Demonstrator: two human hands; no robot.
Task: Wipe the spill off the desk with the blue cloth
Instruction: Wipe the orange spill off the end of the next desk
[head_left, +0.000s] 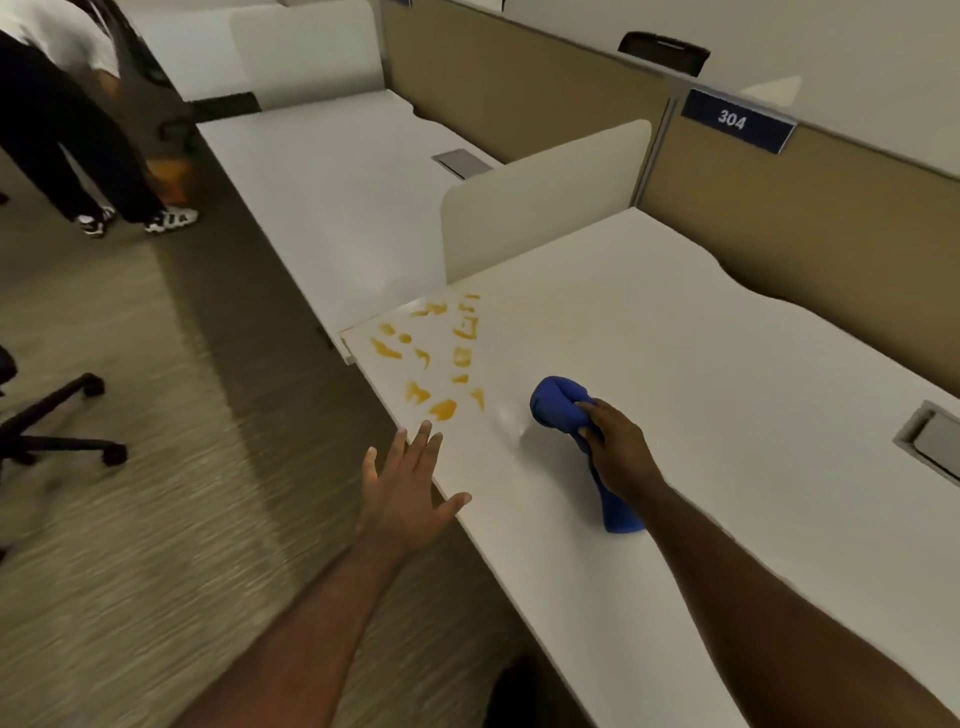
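Note:
An orange-yellow spill (434, 358) lies in several blotches on the near left corner of the white desk (701, 364). My right hand (618, 452) grips a bunched blue cloth (558, 408), held just right of the spill; one end of the cloth sticks out below my wrist. The cloth's front end is a short way from the nearest blotch. My left hand (410, 488) hovers flat over the desk's front edge, fingers spread, holding nothing, just below the spill.
A cream divider panel (540, 208) stands at the desk's left rear. A grey cable hatch (932, 441) sits at the right. Another desk (332, 197) lies beyond. A person's legs (78, 145) stand far left; an office chair base (57, 421) rests on the carpet.

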